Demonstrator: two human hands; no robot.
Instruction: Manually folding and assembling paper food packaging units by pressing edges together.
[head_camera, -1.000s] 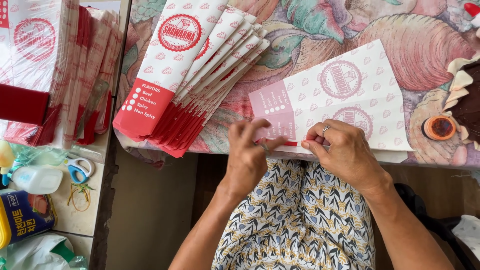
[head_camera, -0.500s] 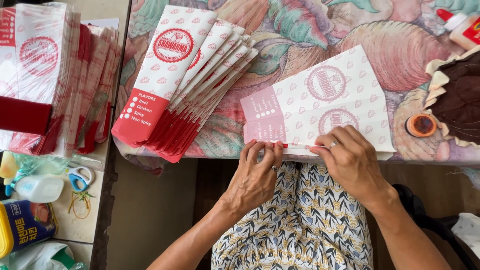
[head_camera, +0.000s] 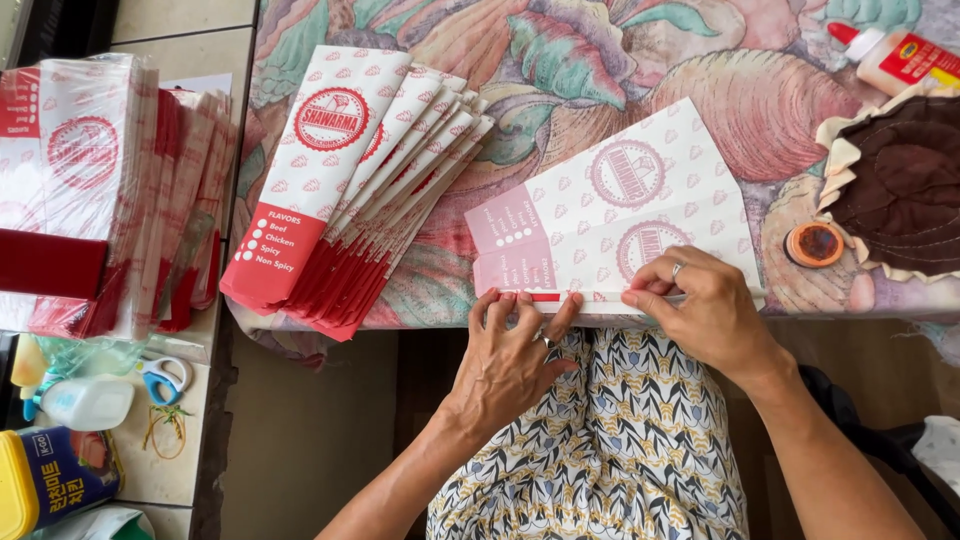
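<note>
As folded, wrapper (head_camera: 640, 215) white w/ pink print.

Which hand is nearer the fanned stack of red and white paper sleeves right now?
Left. The left hand presses the near edge of the folded paper sheet just right of the fanned stack. The right hand presses the same edge farther right.

Bare arms, patterned dress (head_camera: 640, 440) (cream, navy, yellow), ringed hands (head_camera: 600, 335).
</note>
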